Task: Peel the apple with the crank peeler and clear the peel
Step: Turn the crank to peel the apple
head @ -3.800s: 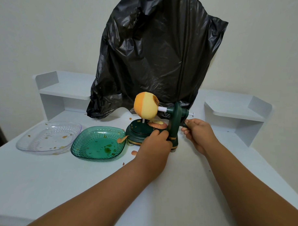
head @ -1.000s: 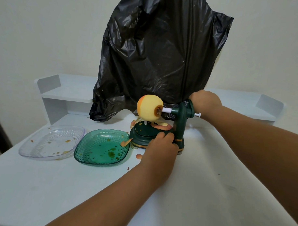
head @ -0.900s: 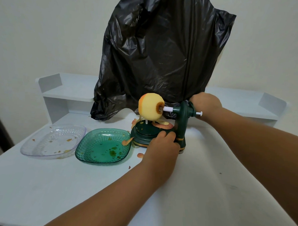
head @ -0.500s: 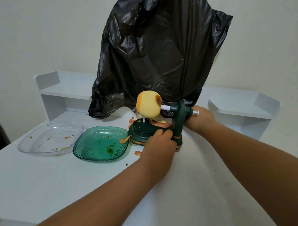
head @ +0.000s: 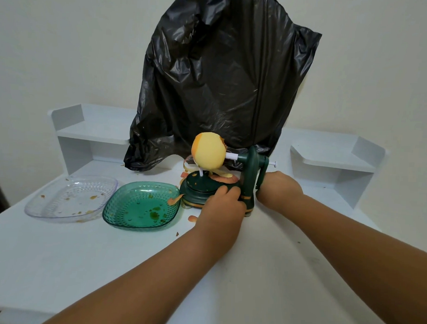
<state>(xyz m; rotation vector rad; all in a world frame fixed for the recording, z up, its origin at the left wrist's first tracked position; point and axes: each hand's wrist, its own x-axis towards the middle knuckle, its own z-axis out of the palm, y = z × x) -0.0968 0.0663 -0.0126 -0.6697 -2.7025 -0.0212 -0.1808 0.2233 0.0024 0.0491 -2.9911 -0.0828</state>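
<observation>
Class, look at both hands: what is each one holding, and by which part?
The left hand grips the crank peeler at its round base. The right hand holds the crank arm's lower end; its fingers are hidden behind the peeler.

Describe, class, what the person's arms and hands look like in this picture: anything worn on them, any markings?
Both forearms are bare, with no sleeve in view. The left hand and right hand wear no gloves. No watch, bracelet or ring shows on the visible parts, and no markings can be seen.
</observation>
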